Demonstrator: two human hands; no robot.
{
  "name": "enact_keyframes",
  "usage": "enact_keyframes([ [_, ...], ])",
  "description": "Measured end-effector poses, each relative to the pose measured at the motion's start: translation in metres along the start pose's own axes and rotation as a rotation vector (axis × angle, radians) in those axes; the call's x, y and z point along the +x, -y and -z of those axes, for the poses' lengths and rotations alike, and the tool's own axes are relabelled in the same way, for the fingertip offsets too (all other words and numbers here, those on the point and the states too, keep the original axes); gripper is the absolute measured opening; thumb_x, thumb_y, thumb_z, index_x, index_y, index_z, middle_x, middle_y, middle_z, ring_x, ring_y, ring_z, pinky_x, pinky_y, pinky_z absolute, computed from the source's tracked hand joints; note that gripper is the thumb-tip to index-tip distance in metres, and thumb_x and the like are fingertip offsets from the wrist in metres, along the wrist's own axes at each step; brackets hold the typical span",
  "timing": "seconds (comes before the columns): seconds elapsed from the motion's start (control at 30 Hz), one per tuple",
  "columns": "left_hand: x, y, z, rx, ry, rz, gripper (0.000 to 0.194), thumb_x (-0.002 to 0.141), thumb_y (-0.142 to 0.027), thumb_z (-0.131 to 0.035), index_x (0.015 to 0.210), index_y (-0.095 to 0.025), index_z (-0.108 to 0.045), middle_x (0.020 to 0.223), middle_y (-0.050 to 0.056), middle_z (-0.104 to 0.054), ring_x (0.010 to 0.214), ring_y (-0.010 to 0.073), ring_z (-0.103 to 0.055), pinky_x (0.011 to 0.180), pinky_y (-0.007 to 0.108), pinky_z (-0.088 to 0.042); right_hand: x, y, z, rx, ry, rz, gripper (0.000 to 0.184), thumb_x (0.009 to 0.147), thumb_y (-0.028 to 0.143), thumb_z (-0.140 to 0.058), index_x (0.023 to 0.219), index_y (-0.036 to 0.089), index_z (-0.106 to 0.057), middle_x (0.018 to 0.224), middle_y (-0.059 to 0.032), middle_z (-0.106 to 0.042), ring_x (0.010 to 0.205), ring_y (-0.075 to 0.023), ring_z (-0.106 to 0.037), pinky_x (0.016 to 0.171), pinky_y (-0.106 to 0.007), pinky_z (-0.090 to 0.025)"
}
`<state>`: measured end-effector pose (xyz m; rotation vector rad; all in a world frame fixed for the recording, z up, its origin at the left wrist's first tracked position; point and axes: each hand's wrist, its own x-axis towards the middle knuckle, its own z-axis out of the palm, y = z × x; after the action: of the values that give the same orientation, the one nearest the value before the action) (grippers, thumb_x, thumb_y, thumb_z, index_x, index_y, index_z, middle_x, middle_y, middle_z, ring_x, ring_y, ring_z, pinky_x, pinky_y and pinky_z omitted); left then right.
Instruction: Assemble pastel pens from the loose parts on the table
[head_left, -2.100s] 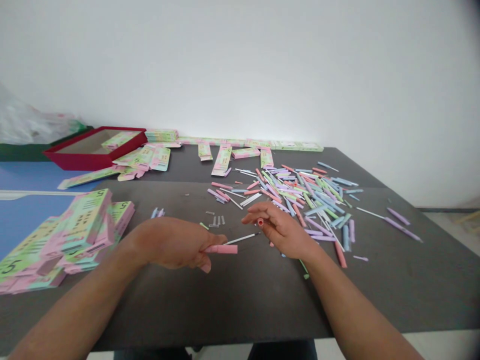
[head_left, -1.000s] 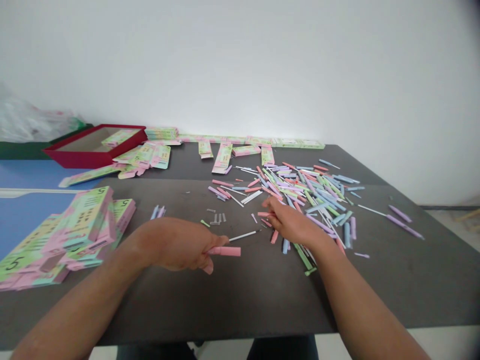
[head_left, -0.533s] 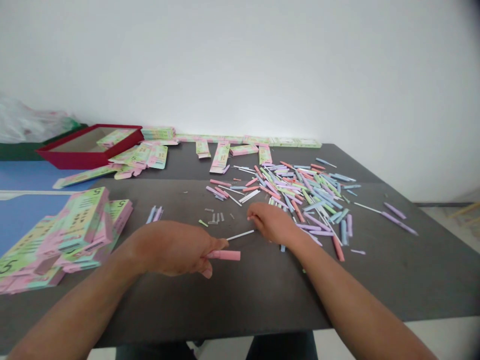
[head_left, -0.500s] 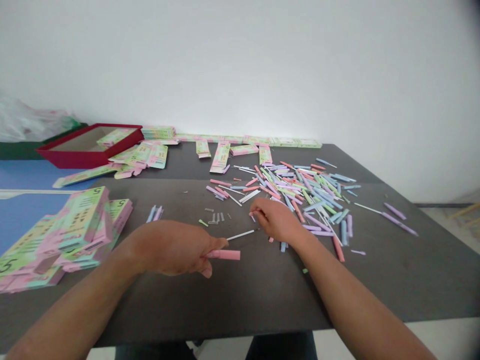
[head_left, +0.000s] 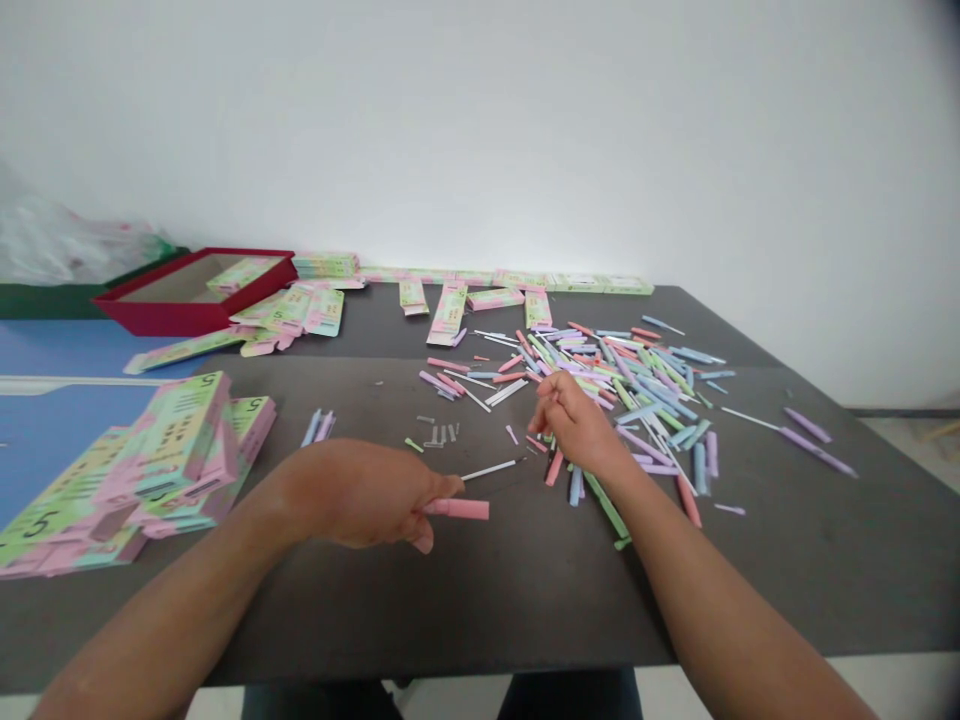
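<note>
My left hand (head_left: 375, 495) is closed on a pink plastic tube (head_left: 461, 509) that sticks out to the right. A thin white brush stem (head_left: 487, 470) with a dark tip also juts from its fingers. My right hand (head_left: 574, 425), its fingers loosely bent and apart, hovers at the near edge of a pile of pastel tubes and white stems (head_left: 615, 375). A red tube (head_left: 553, 468) is just below its fingers, and a green tube (head_left: 609, 510) lies partly under the wrist. Left of that hand, a small lilac piece (head_left: 512, 434) rests on the table.
Printed cartons (head_left: 172, 440) are stacked at left on a blue surface. Behind them stands a red box (head_left: 187, 320) with a carton inside. More cartons (head_left: 450, 312) line the wall. Small clear pieces (head_left: 439, 435) lie mid-table, and a purple brush (head_left: 817, 452) lies far right.
My right hand has let go of the small lilac piece and moved right, toward the pile. The left hand keeps its hold. The view has shifted slightly.
</note>
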<state>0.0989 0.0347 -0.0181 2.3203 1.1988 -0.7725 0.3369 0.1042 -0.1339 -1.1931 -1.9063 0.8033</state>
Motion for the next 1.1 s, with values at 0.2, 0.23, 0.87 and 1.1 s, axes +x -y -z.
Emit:
enact_keyframes([
  [0.2,-0.005,0.009,0.001,-0.041,-0.022,-0.021,0.055,0.081,-0.037,-0.059,0.134,-0.030,-0.047,0.095,0.006,-0.072,0.079,0.0245,-0.066,0.057,0.027,-0.041,-0.003,0.025,0.007,-0.457,0.147,0.043,0.016,0.088,0.023,-0.040,0.101,0.020,-0.049,0.067,0.0022,-0.054,0.062,-0.0150,-0.052,0.057,-0.025,-0.031],
  [0.23,-0.006,0.011,0.001,-0.044,-0.030,-0.019,0.055,0.081,-0.036,-0.059,0.133,-0.029,-0.048,0.095,0.005,-0.072,0.078,0.0241,-0.066,0.057,0.027,-0.042,-0.005,0.028,0.006,-0.528,0.248,0.048,0.014,0.087,0.023,-0.044,0.098,0.021,-0.051,0.070,0.0011,-0.057,0.064,-0.0152,-0.053,0.057,-0.025,-0.031],
  [0.87,-0.013,0.031,0.018,-0.152,-0.028,-0.007,0.053,0.082,-0.036,-0.051,0.133,-0.025,-0.046,0.078,0.000,-0.068,0.066,0.0190,-0.061,0.055,0.025,-0.039,0.004,0.057,0.008,-0.708,0.575,0.166,0.017,0.084,0.022,-0.044,0.097,0.019,-0.054,0.072,-0.0036,-0.062,0.063,-0.0182,-0.060,0.054,-0.024,-0.034],
  [1.1,-0.010,0.027,0.018,-0.172,0.005,-0.026,0.061,0.081,-0.034,-0.052,0.140,-0.026,-0.037,0.081,0.001,-0.068,0.070,0.0190,-0.061,0.054,0.024,-0.038,-0.030,0.083,0.056,-0.200,0.458,0.220,0.015,0.085,0.017,-0.045,0.096,0.022,-0.054,0.073,0.0009,-0.059,0.062,-0.0139,-0.059,0.057,-0.023,-0.039],
])
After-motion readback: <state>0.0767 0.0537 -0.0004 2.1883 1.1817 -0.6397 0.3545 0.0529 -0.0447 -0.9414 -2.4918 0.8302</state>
